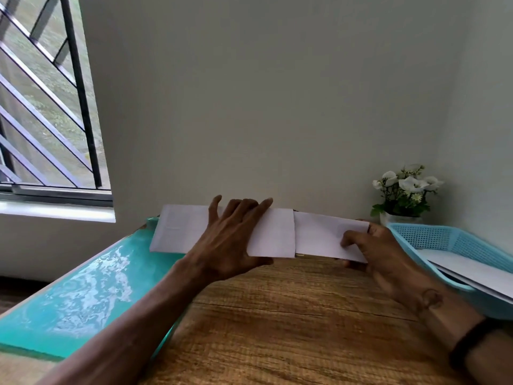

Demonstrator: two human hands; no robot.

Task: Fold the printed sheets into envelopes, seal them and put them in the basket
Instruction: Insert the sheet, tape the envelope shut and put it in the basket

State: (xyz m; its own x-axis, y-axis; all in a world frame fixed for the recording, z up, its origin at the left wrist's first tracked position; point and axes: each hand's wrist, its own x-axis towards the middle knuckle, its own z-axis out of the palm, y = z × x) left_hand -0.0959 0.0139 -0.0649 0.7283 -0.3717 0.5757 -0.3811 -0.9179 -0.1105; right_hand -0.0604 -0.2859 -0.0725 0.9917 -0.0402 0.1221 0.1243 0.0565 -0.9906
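Wooden table, folded sheet, blue basket, teal board

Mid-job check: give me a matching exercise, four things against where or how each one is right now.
Things:
1. left hand
2. right hand
3. blue basket
4. flower pot

States:
A. by the wall, behind the basket
B. pinches the right end of the folded sheet
C. pressed flat on the sheet, fingers spread
D. at the table's right edge, white sheets inside

Pairs: 1-C, 2-B, 3-D, 4-A
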